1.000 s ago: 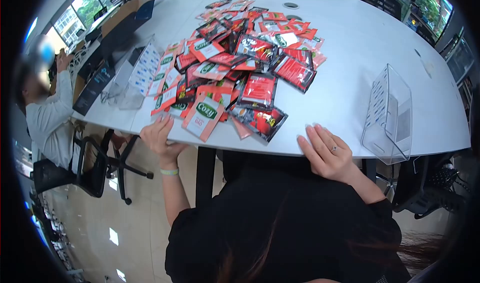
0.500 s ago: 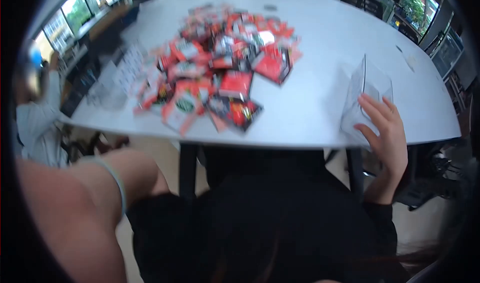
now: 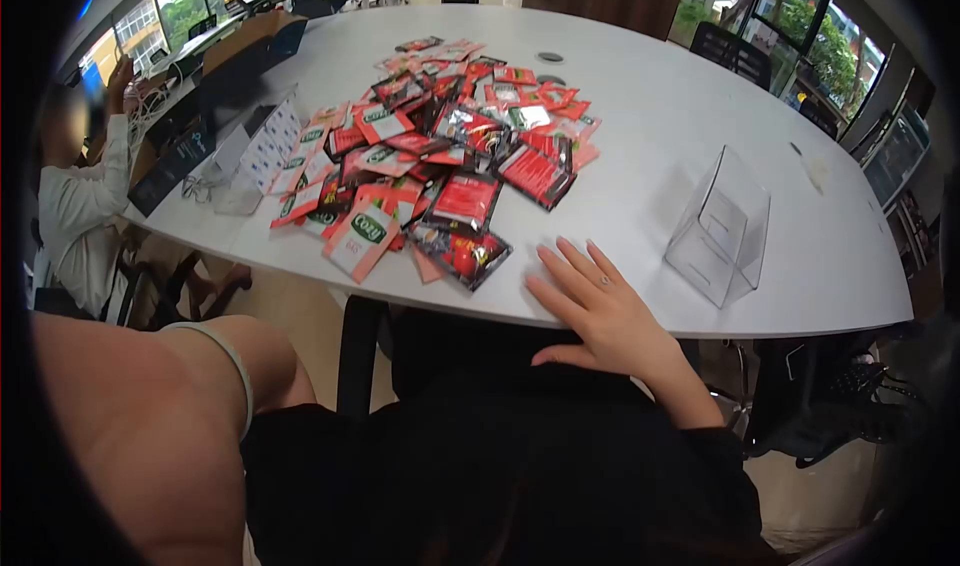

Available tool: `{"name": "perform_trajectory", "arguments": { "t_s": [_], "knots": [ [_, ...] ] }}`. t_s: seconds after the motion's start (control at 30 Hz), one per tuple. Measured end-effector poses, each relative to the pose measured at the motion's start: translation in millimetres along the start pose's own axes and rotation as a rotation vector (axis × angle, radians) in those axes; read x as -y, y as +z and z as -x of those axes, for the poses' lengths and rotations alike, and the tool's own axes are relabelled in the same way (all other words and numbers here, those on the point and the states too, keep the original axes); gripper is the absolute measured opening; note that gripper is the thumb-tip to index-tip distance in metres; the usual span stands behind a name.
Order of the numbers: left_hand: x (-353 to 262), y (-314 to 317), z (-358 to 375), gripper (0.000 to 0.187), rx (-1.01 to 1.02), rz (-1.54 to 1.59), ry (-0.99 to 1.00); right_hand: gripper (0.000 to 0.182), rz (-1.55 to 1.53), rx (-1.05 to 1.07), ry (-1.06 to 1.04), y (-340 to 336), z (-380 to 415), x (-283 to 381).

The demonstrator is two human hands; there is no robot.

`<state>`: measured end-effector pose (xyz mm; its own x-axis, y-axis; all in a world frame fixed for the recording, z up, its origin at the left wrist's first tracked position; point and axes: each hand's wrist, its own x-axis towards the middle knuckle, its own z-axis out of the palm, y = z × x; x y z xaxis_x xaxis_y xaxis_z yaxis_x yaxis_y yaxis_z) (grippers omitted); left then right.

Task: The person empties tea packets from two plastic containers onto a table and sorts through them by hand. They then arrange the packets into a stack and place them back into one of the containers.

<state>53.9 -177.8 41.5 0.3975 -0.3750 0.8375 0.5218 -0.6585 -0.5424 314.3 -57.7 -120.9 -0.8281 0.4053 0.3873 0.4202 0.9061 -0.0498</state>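
My right hand (image 3: 605,311) is over the near edge of the white table (image 3: 620,76), palm down and fingers spread, with a ring on one finger. It holds nothing. To its left lies a heap of red, pink and black sachets (image 3: 465,201), some printed "Cozy"; a dark sachet (image 3: 465,256) is nearest the fingers. A clear plastic holder (image 3: 720,231) stands to the right of the hand, apart from it. My left hand (image 3: 130,421) is very near the camera at lower left, past a pale wristband (image 3: 230,351); its fingers are out of view.
Left of the heap are a patterned card stand (image 3: 270,146), clear plastic pieces (image 3: 240,196) and dark open boxes (image 3: 185,146). Another person (image 3: 85,201) sits at the far left. A black bag (image 3: 820,396) is below the table at right.
My right hand has left the clear holder and moved left, toward the sachets. The holder stays on the table. My left hand remains by the camera, and the view has shifted slightly.
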Motion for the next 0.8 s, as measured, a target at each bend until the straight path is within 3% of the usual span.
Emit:
{"name": "perform_trajectory", "arguments": {
  "t_s": [0.1,0.17,0.2,0.23,0.33,0.37,0.43,0.47,0.63,0.8],
  "knots": [
    [3,-9,5,0.091,0.126,-0.058,-0.034,0.068,0.041,0.061,-0.001,5,-3,-3],
    [7,-14,34,0.091,0.504,-0.194,-0.152,0.064,0.062,0.080,-0.006,8,-1,-4],
    [-15,29,44,0.083,0.255,-0.306,-0.720,0.060,0.123,0.054,0.000,11,1,-5],
    [-22,35,73,0.076,0.348,-0.373,-0.820,0.057,0.179,0.028,0.010,14,1,-4],
    [-43,52,137,0.076,1.000,-0.648,-1.163,0.057,0.119,0.003,0.025,13,1,0],
    [-47,58,149,0.076,1.003,-0.664,-1.164,0.057,0.112,-0.002,0.013,13,0,-1],
    [-57,68,165,0.078,1.261,-0.554,-1.243,0.054,0.172,-0.003,0.006,15,1,-1],
    [-60,69,168,0.078,1.271,-0.559,-1.250,0.054,0.160,0.001,0.001,17,2,1],
    [-52,85,170,0.074,1.228,-0.345,-1.118,0.050,0.185,-0.052,0.022,19,2,1],
    [-49,113,183,0.083,1.116,-0.254,-1.007,0.049,0.201,-0.057,0.039,20,3,2]
  ]
}}
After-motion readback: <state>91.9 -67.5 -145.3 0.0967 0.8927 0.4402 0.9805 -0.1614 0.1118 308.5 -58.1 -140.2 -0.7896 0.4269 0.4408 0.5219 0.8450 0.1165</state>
